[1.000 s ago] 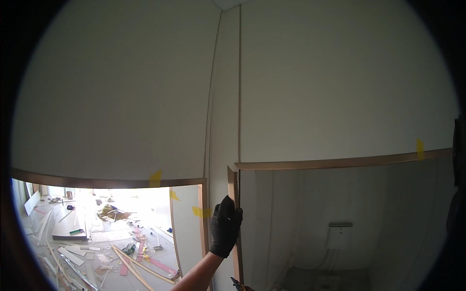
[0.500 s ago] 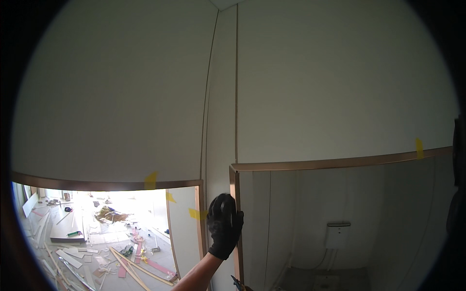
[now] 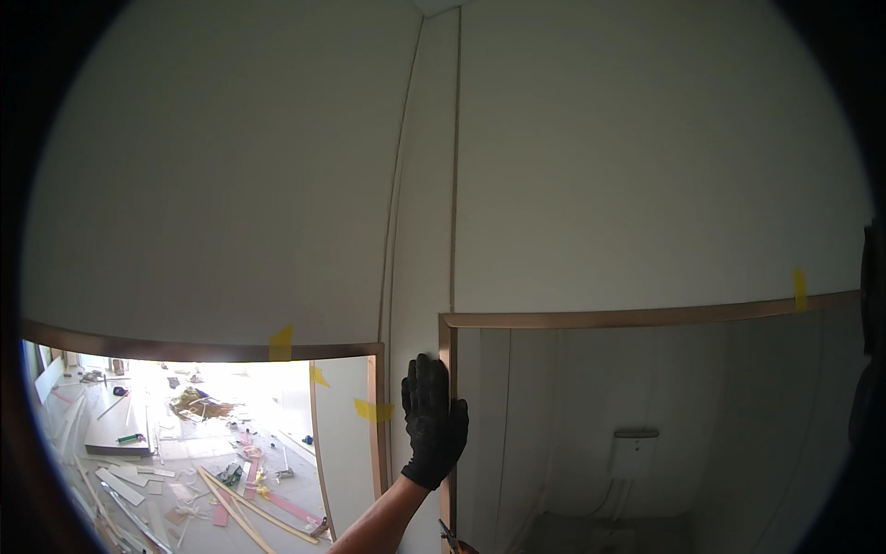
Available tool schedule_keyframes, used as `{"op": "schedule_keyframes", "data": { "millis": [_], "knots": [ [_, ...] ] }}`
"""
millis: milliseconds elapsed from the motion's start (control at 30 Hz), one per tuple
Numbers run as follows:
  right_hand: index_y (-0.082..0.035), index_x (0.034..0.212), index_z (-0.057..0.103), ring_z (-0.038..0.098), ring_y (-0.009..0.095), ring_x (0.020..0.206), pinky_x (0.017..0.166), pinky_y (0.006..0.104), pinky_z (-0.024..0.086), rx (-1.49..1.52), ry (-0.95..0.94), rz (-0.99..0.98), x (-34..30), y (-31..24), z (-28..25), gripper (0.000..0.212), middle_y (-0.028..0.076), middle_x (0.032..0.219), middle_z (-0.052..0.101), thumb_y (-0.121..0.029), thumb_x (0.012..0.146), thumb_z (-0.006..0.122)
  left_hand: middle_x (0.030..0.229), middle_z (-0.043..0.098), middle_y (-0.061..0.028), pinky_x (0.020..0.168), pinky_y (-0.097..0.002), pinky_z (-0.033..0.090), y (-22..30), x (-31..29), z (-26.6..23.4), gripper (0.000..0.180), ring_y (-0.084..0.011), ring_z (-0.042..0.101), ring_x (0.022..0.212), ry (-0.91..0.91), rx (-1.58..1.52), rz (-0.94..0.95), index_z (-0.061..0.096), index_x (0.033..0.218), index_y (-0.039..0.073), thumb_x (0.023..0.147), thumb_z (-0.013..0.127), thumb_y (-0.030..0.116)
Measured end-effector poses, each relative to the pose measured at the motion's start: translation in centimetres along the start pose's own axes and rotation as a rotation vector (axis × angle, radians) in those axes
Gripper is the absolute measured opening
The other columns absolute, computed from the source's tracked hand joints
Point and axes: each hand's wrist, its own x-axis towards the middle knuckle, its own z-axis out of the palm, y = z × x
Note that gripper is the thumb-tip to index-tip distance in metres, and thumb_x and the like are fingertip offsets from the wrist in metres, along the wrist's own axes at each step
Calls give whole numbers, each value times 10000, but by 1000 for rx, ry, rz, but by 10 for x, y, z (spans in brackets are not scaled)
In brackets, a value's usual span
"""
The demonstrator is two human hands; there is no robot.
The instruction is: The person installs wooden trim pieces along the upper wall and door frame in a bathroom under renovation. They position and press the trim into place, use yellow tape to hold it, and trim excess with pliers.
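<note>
At the far left I see through a wood-trimmed doorway [image 3: 198,353] into a bright room whose floor [image 3: 166,462] is littered with boards, offcuts and scraps. A few bits of yellow tape [image 3: 281,343] sit on that frame and on the narrow strip of white wall [image 3: 413,277] between the two openings. My gloved hand [image 3: 433,421] comes next: which hand it is I cannot tell for sure, since only one forearm rises from the lower edge, though it reads as my left. It lies flat and open, fingers [image 3: 423,372] pointing up and spread a little, palm pressed on the wall strip right against the vertical wooden trim [image 3: 448,415] of the right-hand opening; it grips nothing. My other hand is not in view. To do this well, I judge I should keep the palm flat and the pressure even, with the fingertips just short of the corner where the upright meets the horizontal top trim [image 3: 646,318], so the piece stays flush and does not twist. To the right the second opening shows a dim, bare room with a small white fitting [image 3: 635,452] on its far wall. The trim edge is hard and square beside my thumb, so sliding up or down along it seems safe. There is open room to the right, inside the opening, and little to the left before the next frame.
</note>
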Motion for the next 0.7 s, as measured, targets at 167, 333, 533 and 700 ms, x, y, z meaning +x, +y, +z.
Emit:
{"op": "schedule_keyframes", "data": {
  "millis": [167, 333, 533, 700],
  "knots": [
    [-115, 1285, 616, 613, 341, 670, 614, 425, 505, -135, 24, -91, -1, -5, -2, 362, 167, 910, 640, -175, 930, 649, 1628, 205, -218, 1232, -512, 132, 6, 8, -3, 733, -365, 161, 1528, -75, 30, 26, 240, 1567, 35, 892, 527, 16],
    [-124, 1295, 610, 605, 356, 671, 594, 431, 497, -70, 0, 22, -3, -2, 1, 360, 153, 944, 640, -134, 935, 620, 1603, 271, -213, 1228, -503, 168, 6, 12, -5, 687, -355, 225, 1511, -65, -39, 88, 313, 1539, 33, 880, 500, -23],
    [-118, 1311, 603, 644, 373, 740, 620, 441, 515, -143, 44, -56, -2, -2, 2, 351, 173, 992, 656, -164, 963, 594, 1589, 306, -208, 1222, -504, 191, 16, 16, -10, 660, -353, 251, 1501, -59, -67, 108, 373, 1511, 33, 866, 493, -36],
    [-14, 1155, 625, 689, 378, 898, 749, 432, 553, -296, -82, 164, -27, 51, 1, 366, 197, 957, 690, -287, 924, 703, 1608, 298, -188, 1229, -507, 173, -30, 9, 12, 688, -341, 238, 1510, -54, 17, 103, 375, 1531, 82, 862, 448, -66]
  ]
}}
